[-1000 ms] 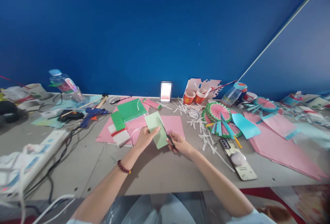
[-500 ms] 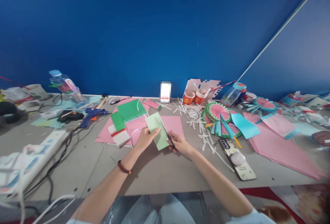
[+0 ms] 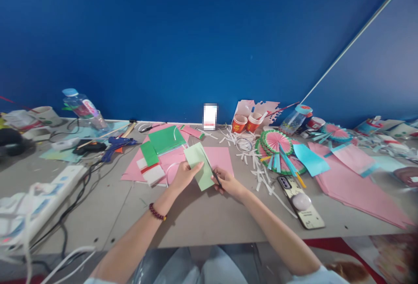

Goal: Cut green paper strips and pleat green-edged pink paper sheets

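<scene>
Behind the bench (image 3: 183,227): blue wall (image 3: 209,35), spans nearly the whole view.
Bench: grey top, clutter both sides, seam running to the near edge left of centre.
Pink stack (image 3: 349,197): right side, sheets slightly out of line, light blue sheet (image 3: 311,160) at its far left end.
Power strip (image 3: 62,192): far left, set at an angle, dark cable (image 3: 76,201) alongside.
Pink sheets (image 3: 225,157): mid-bench, green sheets (image 3: 167,139) lying on them.
Bottle (image 3: 81,106): back left, tilted, blue cap.
Paper fan (image 3: 277,142): right of centre, pink with green rim. Red cups (image 3: 240,123) behind it, to the left.
Phone (image 3: 311,217): back up, near the front edge, right; white round piece on it.
Left hand (image 3: 184,174): clamped on the pale green paper (image 3: 204,176), thumb on top, other fingers mostly hidden underneath.
Right hand (image 3: 227,182): fingers closed round the scissors (image 3: 217,179) at the handle end.
Paper position: mid-bench, held tilted between both hands, over the near part of the pink sheets.
Scissors: pointing away from the person, at the paper's right side. Can't tell if blades are apart or together.
Glue gun (image 3: 117,145): blue, left of the green sheets.
Bracelet (image 3: 156,212): dark red beads, left wrist.
White strips (image 3: 257,173): scattered between cups and phone.
</scene>
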### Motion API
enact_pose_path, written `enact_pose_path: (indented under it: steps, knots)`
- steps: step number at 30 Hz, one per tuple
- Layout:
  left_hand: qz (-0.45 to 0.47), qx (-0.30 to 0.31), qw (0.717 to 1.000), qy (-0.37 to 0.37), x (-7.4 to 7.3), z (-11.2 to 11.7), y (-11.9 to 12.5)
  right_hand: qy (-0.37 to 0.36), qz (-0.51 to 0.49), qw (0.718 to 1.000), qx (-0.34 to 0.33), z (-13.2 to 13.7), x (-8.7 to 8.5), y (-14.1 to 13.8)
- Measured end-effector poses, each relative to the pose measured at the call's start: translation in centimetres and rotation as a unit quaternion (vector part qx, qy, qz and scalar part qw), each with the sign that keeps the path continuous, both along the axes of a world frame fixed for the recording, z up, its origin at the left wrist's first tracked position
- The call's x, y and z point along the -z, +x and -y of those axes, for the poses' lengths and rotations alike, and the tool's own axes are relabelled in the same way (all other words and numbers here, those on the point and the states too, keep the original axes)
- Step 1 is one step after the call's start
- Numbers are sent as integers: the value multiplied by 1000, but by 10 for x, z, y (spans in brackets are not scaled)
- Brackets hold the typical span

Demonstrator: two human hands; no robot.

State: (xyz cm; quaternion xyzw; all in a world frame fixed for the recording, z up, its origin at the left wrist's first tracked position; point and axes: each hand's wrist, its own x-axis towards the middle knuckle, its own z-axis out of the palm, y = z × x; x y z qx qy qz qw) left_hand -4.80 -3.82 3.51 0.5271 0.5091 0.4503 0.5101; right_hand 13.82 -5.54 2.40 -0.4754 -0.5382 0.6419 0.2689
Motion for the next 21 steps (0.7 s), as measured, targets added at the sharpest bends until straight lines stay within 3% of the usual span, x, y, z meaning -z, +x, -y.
enact_pose_path:
  steps: [7, 21]
  knots:
    - [6, 0, 1000, -1, -5, 1, 1, 12, -7, 1000, -3, -2, 8, 2]
    - [-3, -9, 1000, -17, -2, 0, 1, 16, -13, 1000, -2, 0, 5, 0]
